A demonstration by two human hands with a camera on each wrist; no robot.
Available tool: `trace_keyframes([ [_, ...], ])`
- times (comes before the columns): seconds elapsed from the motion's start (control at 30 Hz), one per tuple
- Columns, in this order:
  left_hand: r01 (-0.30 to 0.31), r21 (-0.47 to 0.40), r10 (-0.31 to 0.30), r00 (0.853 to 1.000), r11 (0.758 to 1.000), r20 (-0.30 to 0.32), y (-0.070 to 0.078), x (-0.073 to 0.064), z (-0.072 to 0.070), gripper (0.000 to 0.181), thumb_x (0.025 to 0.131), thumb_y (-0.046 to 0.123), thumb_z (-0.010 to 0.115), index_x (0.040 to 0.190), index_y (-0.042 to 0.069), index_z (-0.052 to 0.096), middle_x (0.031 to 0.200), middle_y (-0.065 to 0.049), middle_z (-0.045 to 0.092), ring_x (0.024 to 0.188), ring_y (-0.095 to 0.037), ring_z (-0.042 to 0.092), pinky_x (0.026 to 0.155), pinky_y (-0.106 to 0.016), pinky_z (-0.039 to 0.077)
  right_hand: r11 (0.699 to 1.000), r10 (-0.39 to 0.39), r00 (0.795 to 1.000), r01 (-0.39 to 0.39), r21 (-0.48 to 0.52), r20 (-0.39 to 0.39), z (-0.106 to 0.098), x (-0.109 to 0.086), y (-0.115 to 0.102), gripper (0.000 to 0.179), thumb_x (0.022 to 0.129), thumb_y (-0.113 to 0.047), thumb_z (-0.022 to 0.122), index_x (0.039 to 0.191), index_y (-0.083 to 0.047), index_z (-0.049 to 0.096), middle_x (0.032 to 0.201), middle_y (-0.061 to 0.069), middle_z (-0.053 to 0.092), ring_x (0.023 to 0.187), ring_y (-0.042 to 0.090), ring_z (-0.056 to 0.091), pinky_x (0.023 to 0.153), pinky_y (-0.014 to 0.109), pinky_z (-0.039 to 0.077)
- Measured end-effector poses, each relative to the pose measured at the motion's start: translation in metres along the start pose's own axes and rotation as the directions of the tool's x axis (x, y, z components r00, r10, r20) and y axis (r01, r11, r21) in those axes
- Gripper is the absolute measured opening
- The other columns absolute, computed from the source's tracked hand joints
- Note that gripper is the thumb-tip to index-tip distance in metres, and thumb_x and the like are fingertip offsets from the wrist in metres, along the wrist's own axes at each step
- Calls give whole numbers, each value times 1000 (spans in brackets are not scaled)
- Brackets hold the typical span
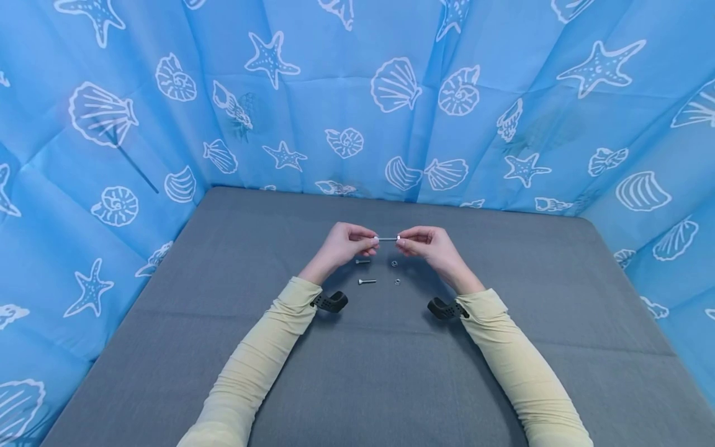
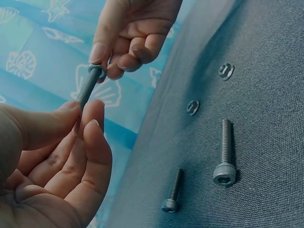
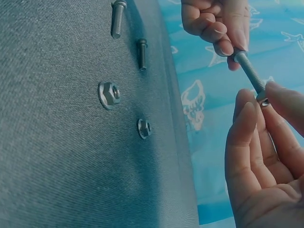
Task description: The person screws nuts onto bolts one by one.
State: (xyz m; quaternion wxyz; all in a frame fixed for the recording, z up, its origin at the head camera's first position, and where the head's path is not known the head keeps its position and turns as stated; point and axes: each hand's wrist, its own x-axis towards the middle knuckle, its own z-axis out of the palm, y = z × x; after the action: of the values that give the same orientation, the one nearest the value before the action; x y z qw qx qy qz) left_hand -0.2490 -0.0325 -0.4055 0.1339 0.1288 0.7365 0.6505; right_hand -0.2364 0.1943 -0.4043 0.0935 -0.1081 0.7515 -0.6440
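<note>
Left hand point(image 1: 345, 240): fingers clamped on one end of the held bolt point(image 1: 387, 239)
Bolts point(image 1: 367, 282): two, on the bench point(image 1: 357, 379), heads left
Held bolt: above the bench, between the hands
Nuts point(image 1: 398, 282): two, right of the bolts
Right hand point(image 1: 430, 244): fingers clamped on the held nut point(image 3: 262, 99) at the held bolt's other end

I watch the left hand point(image 2: 57, 175) pinch a threaded bolt point(image 2: 86, 90), the right hand point(image 2: 135, 35) holding a nut point(image 2: 97, 69) at its far end; on the grey table point(image 2: 270, 142) I see a larger bolt point(image 2: 225, 152), a smaller bolt point(image 2: 174, 190) and two flanged nuts point(image 2: 226, 71).
</note>
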Motion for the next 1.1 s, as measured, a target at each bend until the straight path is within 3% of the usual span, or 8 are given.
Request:
trace_keyframes([
  [0.27,3,14,-3,1000,1000,13,6,-4,-1,25,91,7,65,109,-10,65,95,-25,69,76,-22,70,83,-49,55,999,-45,999,45,-3,20,0,-1,-4,26,90,-10,68,111,5,61,92,15,70,82,22,69,79,50,55],
  [0.43,17,6,-17,999,1000,29,4,-2,-1,27,92,7,65,112,-11,64,99,-27,67,80,-25,70,85,-50,53,1000,-22,1000,22,-10,8,1,0,-3,32,92,-14,66,110,11,61,91,17,70,77,17,69,75,43,57],
  [0.57,14,8,-15,999,1000,45,4,-2,-1,30,92,6,64,115,-15,61,99,-28,67,82,-27,70,85,-50,53,1000,4,1000,-4,-10,-3,2,0,-1,38,94,-19,64,112,14,59,90,17,70,75,15,68,76,45,57],
  [0.73,6,7,-7,1000,1000,20,4,-4,-1,28,91,8,66,112,-12,64,94,-23,69,76,-20,70,82,-48,55,1000,-10,1000,10,21,7,5,0,-1,32,94,-16,64,113,10,59,96,24,68,79,17,69,80,49,55],
  [0.87,-13,-1,13,1000,1000,-2,3,-5,0,27,91,7,66,111,-12,64,94,-25,69,73,-19,69,81,-49,55,999,-20,999,19,49,30,4,-2,-2,29,92,-10,66,115,6,58,99,22,69,85,21,69,84,53,52],
  [1.1,-18,8,18,1000,1000,-16,2,-6,-1,27,91,7,66,111,-11,64,93,-24,69,72,-18,69,80,-47,56,999,-18,997,16,34,75,3,-4,-3,39,92,-8,65,119,17,52,106,30,64,90,25,69,87,54,50],
])
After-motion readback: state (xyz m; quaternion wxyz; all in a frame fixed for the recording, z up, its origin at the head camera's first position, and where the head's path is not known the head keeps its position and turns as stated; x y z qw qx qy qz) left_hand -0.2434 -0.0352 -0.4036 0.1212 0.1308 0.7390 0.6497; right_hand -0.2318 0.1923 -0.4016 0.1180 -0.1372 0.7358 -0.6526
